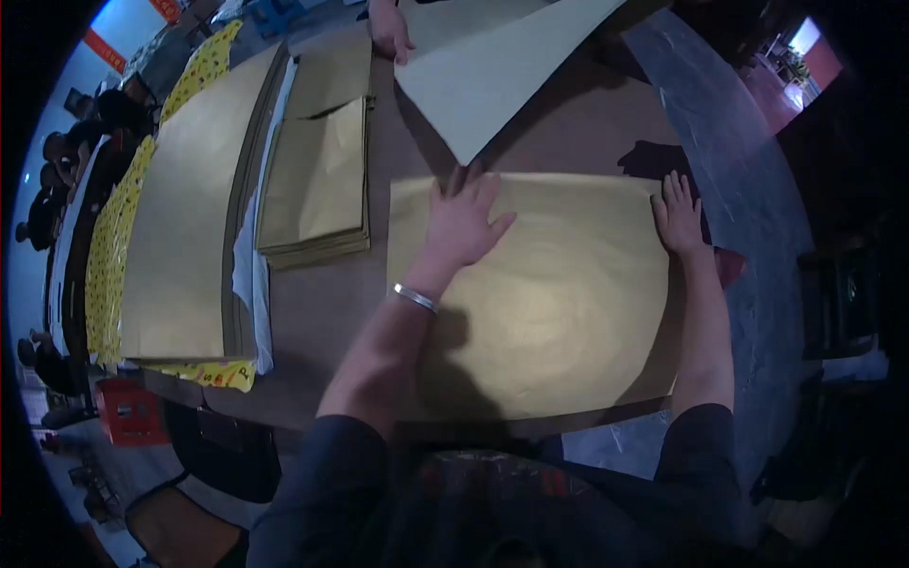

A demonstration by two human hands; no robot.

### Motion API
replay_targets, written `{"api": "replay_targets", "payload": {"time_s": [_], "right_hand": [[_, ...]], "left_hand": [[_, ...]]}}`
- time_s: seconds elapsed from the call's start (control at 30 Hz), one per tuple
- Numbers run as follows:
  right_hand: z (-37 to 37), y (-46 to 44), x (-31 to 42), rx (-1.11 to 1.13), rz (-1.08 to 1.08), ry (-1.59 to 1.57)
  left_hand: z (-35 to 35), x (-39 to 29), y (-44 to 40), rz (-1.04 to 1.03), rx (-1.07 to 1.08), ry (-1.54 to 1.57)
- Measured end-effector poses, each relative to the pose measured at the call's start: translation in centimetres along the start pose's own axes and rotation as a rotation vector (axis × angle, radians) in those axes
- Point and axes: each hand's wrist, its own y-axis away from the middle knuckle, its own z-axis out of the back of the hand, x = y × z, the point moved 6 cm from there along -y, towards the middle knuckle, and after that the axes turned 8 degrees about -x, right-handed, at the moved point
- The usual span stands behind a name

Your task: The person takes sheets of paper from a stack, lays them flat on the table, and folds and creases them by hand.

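A large sheet of brown paper (549, 293) lies flat on the brown table (322, 308) in front of me. My left hand (462, 220) rests on its upper left part, fingers spread, a silver bracelet round the wrist. Over the sheet's upper right corner lies my right hand (679, 216), palm down with the fingers out. Just beyond the sheet's far edge, another person's hand (388, 33) touches a raised pale sheet (497, 80), whose pointed corner hangs near my left fingertips.
Left of the sheet are a stack of folded brown paper (312, 185) and a pile of large brown sheets (194, 208) on yellow patterned cloth (109, 256). Clear plastic (757, 256) covers the right side. A red crate (131, 413) stands at the lower left.
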Motion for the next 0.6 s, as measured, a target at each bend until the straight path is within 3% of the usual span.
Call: {"api": "replay_targets", "payload": {"time_s": [0.2, 0.27, 0.43, 0.6], "right_hand": [[-0.2, 0.6, 3.3, 0.011, 0.052, 0.106], [0.8, 2.1, 8.6, -0.024, 0.137, -0.098], [4.8, 10.7, 22.7, 0.028, 0.455, -0.164], [7.2, 19.9, 31.1, -0.04, 0.711, -0.337]], "left_hand": [[1.1, 6.5, 4.5, -0.104, 0.022, -0.068], [2.0, 6.0, 6.5, -0.12, 0.079, -0.058], [3.7, 6.0, 12.3, -0.159, 0.055, -0.091], [5.9, 6.5, 17.8, -0.129, 0.037, -0.078]]}}
